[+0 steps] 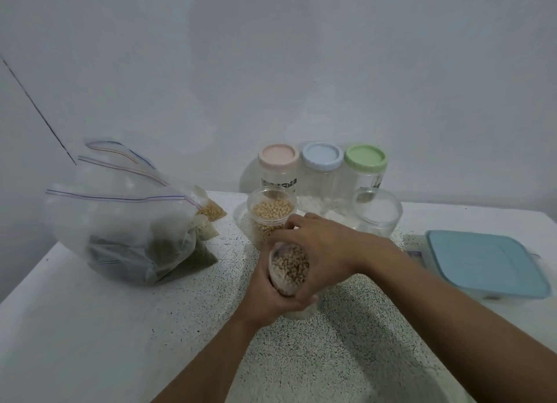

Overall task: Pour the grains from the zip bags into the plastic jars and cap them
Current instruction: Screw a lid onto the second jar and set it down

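A clear plastic jar of brownish grains [288, 271] is at the table's middle, gripped between both hands. My left hand [271, 300] wraps its near left side from below. My right hand [316, 246] curls over its far rim and right side, hiding part of the mouth; I cannot tell whether a cap is on it. Just behind stands an uncapped jar of yellow beans [272, 214]. At the left lies a pile of zip bags [120, 221], some with dark grains, and small yellow-grain bags [212, 211] poke out beside it.
Three capped jars line the back wall: pink lid [278, 158], blue lid [322, 159], green lid [366, 160]. A wider clear jar [378, 214] stands uncapped at right. A flat box with a blue lid [482, 264] lies at the far right. The speckled table [331, 357] reaches the wall.
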